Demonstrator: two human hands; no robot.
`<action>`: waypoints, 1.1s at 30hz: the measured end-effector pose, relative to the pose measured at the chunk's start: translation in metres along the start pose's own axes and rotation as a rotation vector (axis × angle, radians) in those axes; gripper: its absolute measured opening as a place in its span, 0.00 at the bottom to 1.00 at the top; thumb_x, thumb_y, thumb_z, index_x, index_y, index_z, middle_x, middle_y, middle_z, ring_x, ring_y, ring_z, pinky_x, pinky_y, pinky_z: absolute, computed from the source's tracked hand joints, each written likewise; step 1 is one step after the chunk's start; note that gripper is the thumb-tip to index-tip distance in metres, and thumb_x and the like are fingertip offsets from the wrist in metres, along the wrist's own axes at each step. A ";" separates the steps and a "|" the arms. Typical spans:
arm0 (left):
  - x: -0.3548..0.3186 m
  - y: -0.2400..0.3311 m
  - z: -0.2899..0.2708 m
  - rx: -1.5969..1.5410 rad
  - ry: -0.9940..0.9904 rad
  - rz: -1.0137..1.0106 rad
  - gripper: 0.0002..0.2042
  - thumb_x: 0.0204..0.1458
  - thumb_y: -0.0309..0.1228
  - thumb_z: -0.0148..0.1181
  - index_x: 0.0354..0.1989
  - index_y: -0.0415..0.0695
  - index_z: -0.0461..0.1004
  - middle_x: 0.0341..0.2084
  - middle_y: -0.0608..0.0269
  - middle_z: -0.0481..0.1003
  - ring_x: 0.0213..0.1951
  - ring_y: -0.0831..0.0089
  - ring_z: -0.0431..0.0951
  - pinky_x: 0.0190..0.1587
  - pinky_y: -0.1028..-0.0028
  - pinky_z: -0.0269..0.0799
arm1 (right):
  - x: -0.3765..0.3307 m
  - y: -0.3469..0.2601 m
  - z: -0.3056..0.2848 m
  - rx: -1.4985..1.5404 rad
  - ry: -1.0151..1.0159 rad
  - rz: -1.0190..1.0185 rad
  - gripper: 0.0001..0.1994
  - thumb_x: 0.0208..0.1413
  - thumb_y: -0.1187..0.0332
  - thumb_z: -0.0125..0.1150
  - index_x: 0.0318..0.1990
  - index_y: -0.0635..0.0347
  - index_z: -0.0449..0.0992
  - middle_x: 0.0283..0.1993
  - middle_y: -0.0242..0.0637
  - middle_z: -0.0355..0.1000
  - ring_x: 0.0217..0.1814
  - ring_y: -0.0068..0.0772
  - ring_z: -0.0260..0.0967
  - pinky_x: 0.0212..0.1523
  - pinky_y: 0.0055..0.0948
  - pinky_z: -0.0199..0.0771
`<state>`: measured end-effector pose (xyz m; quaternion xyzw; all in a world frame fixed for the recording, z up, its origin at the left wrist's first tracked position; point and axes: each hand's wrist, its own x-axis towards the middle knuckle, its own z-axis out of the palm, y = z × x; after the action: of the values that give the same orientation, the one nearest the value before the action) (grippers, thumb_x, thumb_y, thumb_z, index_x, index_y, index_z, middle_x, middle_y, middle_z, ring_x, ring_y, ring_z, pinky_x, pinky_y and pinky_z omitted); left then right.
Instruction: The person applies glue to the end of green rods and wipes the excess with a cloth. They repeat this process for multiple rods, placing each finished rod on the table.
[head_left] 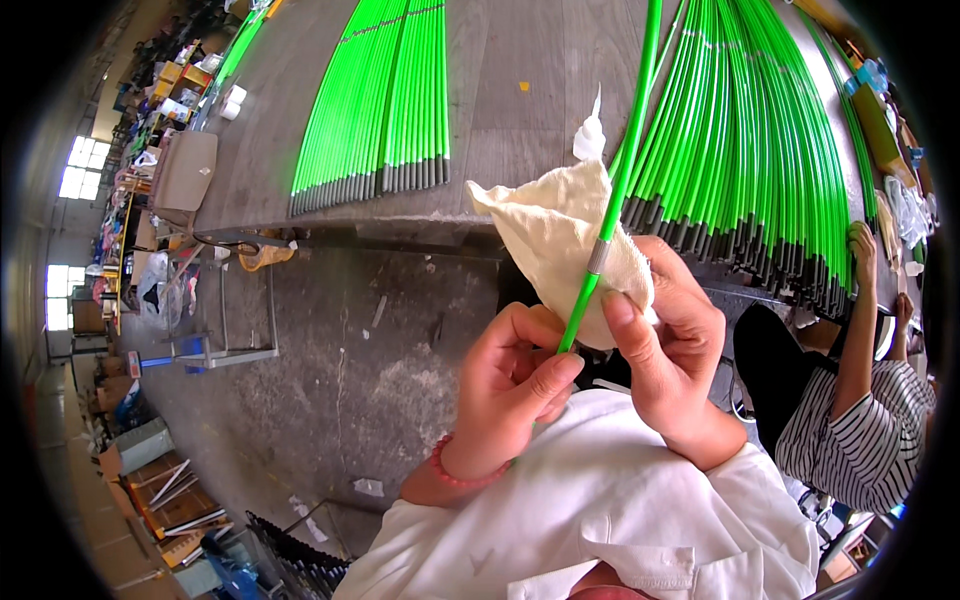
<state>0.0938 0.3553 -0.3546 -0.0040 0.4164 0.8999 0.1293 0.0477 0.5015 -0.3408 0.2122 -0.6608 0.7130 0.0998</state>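
Observation:
In front of my chest, a long green rod (632,135) with a silver-grey collar slants up and away over the table edge. My left hand (505,390), with a red bead bracelet at its wrist, is closed on the rod's lower end. Closed on a cream cloth (545,215), my right hand (680,345) pinches it beside the rod, just below the collar. The cloth lies behind the rod and spreads out to the left. A white bottle with a pointed nozzle (590,138) stands on the table just beyond the cloth.
On the grey table (490,90) lie a bundle of green rods with dark ends (385,110) and a larger fanned bundle (740,130) at right. A person in a striped shirt (860,430) sits at right, one hand near the rods. A metal frame (240,355) stands at left.

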 end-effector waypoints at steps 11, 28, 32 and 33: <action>0.005 -0.004 -0.010 -0.117 -0.065 -0.177 0.08 0.55 0.29 0.55 0.30 0.40 0.63 0.24 0.68 0.65 0.14 0.88 0.55 0.14 0.84 0.48 | -0.002 -0.001 -0.004 -0.031 -0.020 0.061 0.09 0.55 0.73 0.52 0.38 0.73 0.73 0.39 0.44 0.68 0.37 0.30 0.65 0.38 0.24 0.64; 0.012 -0.017 -0.008 0.037 -0.048 -0.125 0.15 0.55 0.42 0.53 0.28 0.43 0.63 0.14 0.72 0.62 0.11 0.89 0.52 0.12 0.84 0.43 | -0.003 0.000 -0.007 -0.079 -0.075 0.121 0.11 0.58 0.70 0.50 0.38 0.72 0.72 0.40 0.44 0.67 0.38 0.31 0.64 0.40 0.25 0.64; 0.012 -0.017 -0.009 0.022 -0.047 -0.154 0.15 0.55 0.41 0.53 0.27 0.42 0.63 0.14 0.73 0.61 0.12 0.89 0.52 0.12 0.84 0.43 | -0.004 -0.001 -0.009 -0.075 -0.079 0.149 0.12 0.58 0.69 0.48 0.38 0.72 0.72 0.40 0.44 0.66 0.39 0.32 0.64 0.40 0.26 0.64; 0.012 -0.017 -0.011 -0.020 -0.053 -0.186 0.13 0.55 0.39 0.54 0.27 0.42 0.62 0.15 0.72 0.61 0.12 0.89 0.52 0.12 0.84 0.43 | -0.004 -0.001 -0.008 -0.059 -0.070 0.151 0.12 0.58 0.69 0.48 0.38 0.72 0.72 0.40 0.44 0.66 0.39 0.32 0.64 0.40 0.26 0.64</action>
<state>0.0854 0.3604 -0.3757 -0.0201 0.4014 0.8880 0.2233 0.0502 0.5099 -0.3417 0.1838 -0.6987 0.6908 0.0288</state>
